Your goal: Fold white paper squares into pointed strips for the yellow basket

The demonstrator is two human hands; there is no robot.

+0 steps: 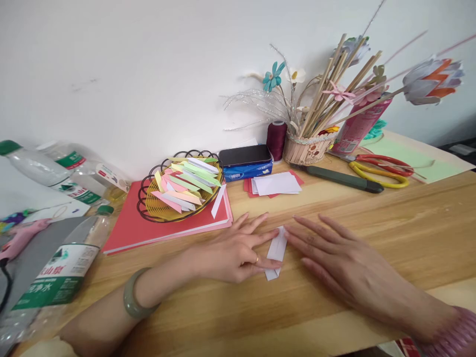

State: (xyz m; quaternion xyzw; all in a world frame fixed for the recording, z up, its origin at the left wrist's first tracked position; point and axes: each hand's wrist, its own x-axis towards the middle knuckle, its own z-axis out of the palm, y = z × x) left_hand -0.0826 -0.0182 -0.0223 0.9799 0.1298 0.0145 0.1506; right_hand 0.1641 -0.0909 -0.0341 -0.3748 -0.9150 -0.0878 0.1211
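Note:
A small folded strip of white paper (275, 250) lies flat on the wooden table between my hands. My left hand (238, 250) is spread, its index finger and thumb pressing down on the strip's left side. From the right, my right hand (334, 253) lies flat with fingers stretched out, one fingertip touching the strip's upper end. Behind them sits a small stack of white and red paper pieces (278, 183). A yellow basket with a black looped rim (148, 216) holds many folded coloured paper strips (186, 183), and one white strip leans over its edge.
Red paper sheets (122, 223) lie under the basket. A phone (245, 155) rests on a blue packet (247, 171). Scissors (379, 171), a dark green-handled tool (340, 178) and a flower basket (307, 150) stand right. Plastic bottles (63, 277) and a pink glue gun (28, 237) are left.

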